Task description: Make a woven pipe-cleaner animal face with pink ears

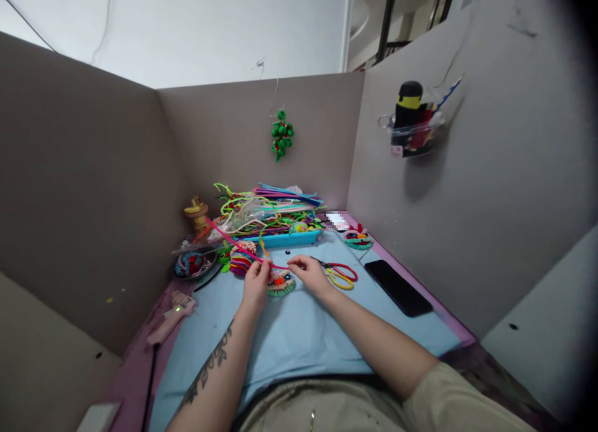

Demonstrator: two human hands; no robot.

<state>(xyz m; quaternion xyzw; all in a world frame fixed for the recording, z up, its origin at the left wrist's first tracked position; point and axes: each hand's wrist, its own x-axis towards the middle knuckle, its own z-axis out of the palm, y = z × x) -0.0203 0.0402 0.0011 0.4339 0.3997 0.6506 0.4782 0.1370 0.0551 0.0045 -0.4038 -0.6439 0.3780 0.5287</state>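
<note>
A bright pink pipe cleaner (228,237) stretches between my hands, its long end sticking up to the left. My left hand (256,285) pinches it near the middle, and my right hand (309,275) pinches its short end. Just below and between them lies a small piece of pipe-cleaner work (281,286) in green, cream and orange, partly covered by my left fingers. Beyond my left hand sits a rainbow-striped pipe-cleaner piece (242,261). Scissors (343,274) with red and yellow handles rest beside my right hand.
A blue tray (299,238) heaped with pipe cleaners (261,209) stands at the back. A phone (398,287) lies right, a pink glue gun (172,320) left. A bowl (205,267) holds a finished-looking piece. Grey panels (317,121) enclose three sides; a plastic cup (415,139) hangs right.
</note>
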